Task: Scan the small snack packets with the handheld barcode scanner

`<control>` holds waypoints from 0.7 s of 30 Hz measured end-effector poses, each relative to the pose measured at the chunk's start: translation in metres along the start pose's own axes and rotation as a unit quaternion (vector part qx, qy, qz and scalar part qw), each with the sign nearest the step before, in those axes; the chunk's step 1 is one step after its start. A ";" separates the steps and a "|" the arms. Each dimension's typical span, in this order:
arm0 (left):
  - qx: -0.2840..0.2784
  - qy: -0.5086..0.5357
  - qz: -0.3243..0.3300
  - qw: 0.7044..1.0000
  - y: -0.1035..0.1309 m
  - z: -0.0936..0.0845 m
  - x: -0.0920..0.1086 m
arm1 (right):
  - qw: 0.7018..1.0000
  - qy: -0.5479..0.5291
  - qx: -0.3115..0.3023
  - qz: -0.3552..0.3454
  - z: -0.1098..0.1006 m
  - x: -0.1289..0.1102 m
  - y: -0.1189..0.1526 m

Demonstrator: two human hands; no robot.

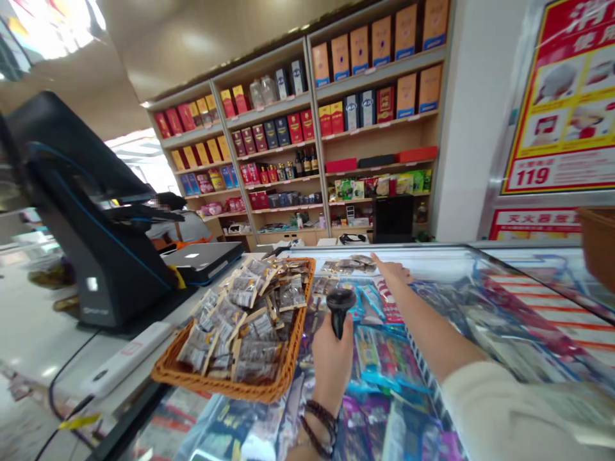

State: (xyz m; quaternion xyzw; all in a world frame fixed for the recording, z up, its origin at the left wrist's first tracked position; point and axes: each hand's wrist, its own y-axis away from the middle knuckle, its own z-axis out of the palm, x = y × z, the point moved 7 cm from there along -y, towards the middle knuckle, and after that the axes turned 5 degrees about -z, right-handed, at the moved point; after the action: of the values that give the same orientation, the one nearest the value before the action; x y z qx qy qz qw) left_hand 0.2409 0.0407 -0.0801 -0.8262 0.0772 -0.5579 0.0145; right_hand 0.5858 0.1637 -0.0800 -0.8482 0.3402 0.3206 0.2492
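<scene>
The left hand (pixel 332 358) is gripping the barcode scanner (pixel 340 307) upright, while the right hand (pixel 394 272), lying open at one o'clock, is reaching toward packets (pixel 348 264) on the glass counter (pixel 480 282).

basket (pixel 168 371) on glass counter (pixel 504 282), packets (pixel 245 314) heaped in it | register terminal (pixel 91 211) left of basket, laptop (pixel 202 259) behind it | left hand (pixel 331 358) just right of basket, scanner (pixel 340 307) in it | right hand (pixel 394 272) farther back on counter | shelves (pixel 307 128) behind counter | poster (pixel 567 96) at right
</scene>
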 end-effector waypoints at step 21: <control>-0.007 0.019 0.042 0.999 -0.002 -0.001 0.014 | 0.988 -0.029 -0.017 -0.153 -0.035 0.010 0.075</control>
State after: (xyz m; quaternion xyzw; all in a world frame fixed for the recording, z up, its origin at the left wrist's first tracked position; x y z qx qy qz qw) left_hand 0.2450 0.0409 -0.0669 -0.8116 0.1156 -0.5719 0.0307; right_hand 0.5494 0.0885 -0.0792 -0.8846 0.1935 0.3094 0.2904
